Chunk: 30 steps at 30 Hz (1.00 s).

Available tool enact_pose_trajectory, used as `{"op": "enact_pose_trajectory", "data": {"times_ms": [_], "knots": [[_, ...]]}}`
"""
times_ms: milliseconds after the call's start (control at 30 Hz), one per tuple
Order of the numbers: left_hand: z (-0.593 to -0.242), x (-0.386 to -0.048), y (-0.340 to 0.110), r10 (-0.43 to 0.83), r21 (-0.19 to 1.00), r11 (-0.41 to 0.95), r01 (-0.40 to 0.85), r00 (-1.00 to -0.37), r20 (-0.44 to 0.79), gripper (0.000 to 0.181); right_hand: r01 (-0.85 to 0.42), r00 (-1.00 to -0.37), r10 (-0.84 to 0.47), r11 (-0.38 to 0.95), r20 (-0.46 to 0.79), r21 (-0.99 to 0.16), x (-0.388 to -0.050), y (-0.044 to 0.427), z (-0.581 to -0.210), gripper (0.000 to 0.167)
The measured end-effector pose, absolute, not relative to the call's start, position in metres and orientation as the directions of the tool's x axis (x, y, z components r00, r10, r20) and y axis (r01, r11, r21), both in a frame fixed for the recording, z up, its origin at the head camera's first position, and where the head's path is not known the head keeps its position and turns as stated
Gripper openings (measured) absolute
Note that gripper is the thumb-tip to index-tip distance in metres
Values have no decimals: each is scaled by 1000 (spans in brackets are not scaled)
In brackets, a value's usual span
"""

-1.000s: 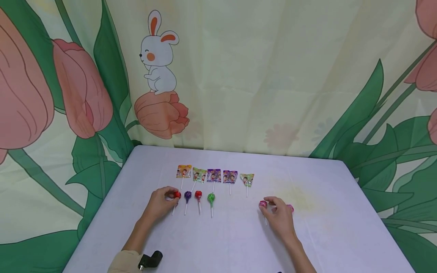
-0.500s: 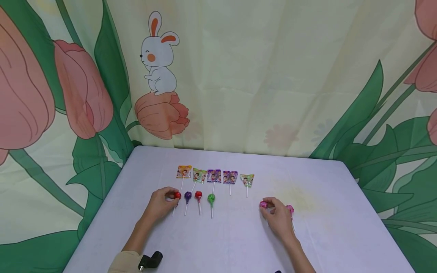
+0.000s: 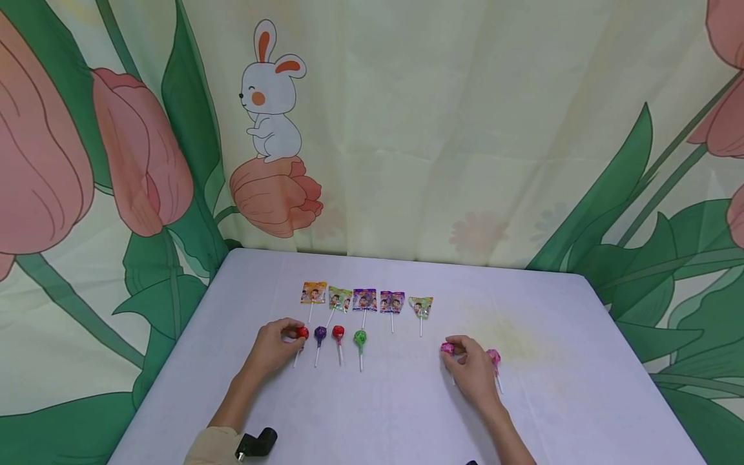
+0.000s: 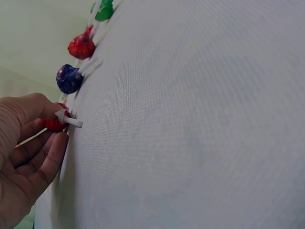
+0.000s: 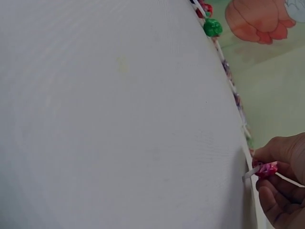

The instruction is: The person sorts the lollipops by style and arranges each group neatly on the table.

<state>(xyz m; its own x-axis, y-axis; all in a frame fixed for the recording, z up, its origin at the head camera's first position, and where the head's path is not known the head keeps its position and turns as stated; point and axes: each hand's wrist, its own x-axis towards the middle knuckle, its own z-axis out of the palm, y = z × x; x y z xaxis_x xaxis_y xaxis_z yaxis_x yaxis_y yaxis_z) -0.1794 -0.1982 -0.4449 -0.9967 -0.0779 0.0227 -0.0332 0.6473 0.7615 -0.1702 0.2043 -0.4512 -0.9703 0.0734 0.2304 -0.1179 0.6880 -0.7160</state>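
Note:
At the left end of the front row, my left hand (image 3: 278, 342) pinches a red lollipop (image 3: 302, 332) by its round head. In the left wrist view the thumb and fingers hold this red lollipop (image 4: 55, 124), its white stick pointing out. Beside it lie a purple lollipop (image 3: 320, 333), another red lollipop (image 3: 338, 332) and a green lollipop (image 3: 360, 338). Further right, my right hand (image 3: 473, 365) holds a pink lollipop (image 3: 447, 347) between thumb and fingers; the right wrist view shows its wrapped head (image 5: 268, 170). A second pink lollipop (image 3: 494, 356) lies just right of that hand, partly hidden.
Behind the front row, flat-wrapped lollipops form a back row: orange (image 3: 314, 292), green (image 3: 340, 298), two purple (image 3: 364, 299) and another green (image 3: 421, 306). They lie on a white-covered table (image 3: 383, 413). A printed curtain (image 3: 418, 129) hangs behind its far edge.
My right hand has shifted slightly, and more of the second pink lollipop, including its stick, shows beside it. The left hand stays on the red lollipop.

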Motion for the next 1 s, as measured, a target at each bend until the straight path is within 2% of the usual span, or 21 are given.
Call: {"op": "enact_pose_trajectory", "data": {"times_ms": [1000], "knots": [[-447, -181, -198, -97, 758, 650, -58, -995, 7, 29, -176, -975, 2, 598, 221, -782, -172, 149, -443, 27]]}}
